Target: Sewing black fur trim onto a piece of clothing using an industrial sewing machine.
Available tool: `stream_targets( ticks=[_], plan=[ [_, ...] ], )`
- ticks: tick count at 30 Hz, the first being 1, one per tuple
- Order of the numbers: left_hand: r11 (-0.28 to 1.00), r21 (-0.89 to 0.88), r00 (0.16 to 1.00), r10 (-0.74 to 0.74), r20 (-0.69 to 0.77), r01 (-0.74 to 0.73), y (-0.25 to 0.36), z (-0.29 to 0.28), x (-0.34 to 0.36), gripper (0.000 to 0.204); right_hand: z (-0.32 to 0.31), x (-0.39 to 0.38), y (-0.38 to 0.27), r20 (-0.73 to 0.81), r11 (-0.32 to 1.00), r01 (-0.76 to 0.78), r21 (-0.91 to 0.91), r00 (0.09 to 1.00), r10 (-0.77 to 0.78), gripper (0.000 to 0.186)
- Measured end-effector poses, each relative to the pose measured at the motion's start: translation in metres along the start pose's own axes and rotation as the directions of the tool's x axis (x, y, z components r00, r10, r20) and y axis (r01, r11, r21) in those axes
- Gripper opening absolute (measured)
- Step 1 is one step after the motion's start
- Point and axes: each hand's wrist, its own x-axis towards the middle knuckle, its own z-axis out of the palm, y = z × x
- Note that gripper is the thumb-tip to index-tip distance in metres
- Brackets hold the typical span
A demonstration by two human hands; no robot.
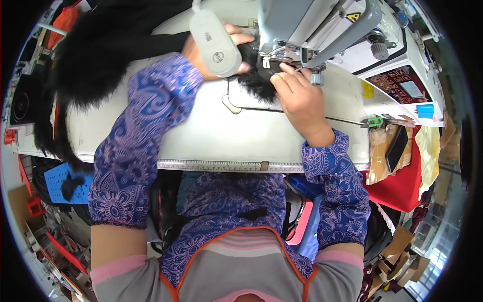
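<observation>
Black furry fabric (pixel 257 83) lies under the presser foot (pixel 266 62) of a sewing machine (pixel 288 25). From the left, my left hand (pixel 193 54) reaches to the fabric, its thumb and fingertips closing on it beside the needle area. A white lamp head (pixel 215 46) hides the middle of that hand. On the other side, my right hand (pixel 303 103) bends over the fabric's right edge, fingers together and gripping it close to the presser foot. More of the black fur (pixel 93 63) is heaped at the left of the table and hangs over its front edge.
A ruler strip (pixel 216 165) runs along the white table's front edge. Green-handled snips (pixel 373 122) and a dark phone (pixel 397 149) lie at the right, by a red cloth (pixel 397 189). The machine's control panel (pixel 400 84) faces me. A blue perforated tray (pixel 63 183) sits lower left.
</observation>
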Motion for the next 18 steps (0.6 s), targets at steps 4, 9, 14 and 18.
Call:
stream_targets(
  ticks=[4, 9, 14, 18],
  plan=[
    [0.969, 0.009, 0.966, -0.243, -0.088, 0.245, -0.03, -0.006, -0.043, 0.035, 0.002, 0.012, -0.007, -0.02, 0.997, 0.073, -0.031, 0.997, -0.074, 0.022],
    [0.984, -0.109, 0.967, -0.163, -0.198, 0.143, -0.038, 0.031, 0.03, 0.018, 0.004, 0.01, -0.011, 0.074, 0.996, 0.046, -0.08, 0.996, -0.04, 0.019],
    [0.848, -0.526, 0.94, -0.127, -0.315, -0.062, -0.032, 0.052, 0.04, 0.02, -0.004, 0.015, -0.02, 0.094, 0.993, 0.042, 0.115, 0.994, -0.053, 0.028],
    [0.905, -0.418, 0.897, -0.251, -0.363, 0.084, -0.016, 0.021, -0.012, 0.035, -0.006, 0.011, -0.02, 0.098, 0.978, 0.042, 0.203, 0.993, -0.063, 0.037]
  ],
)
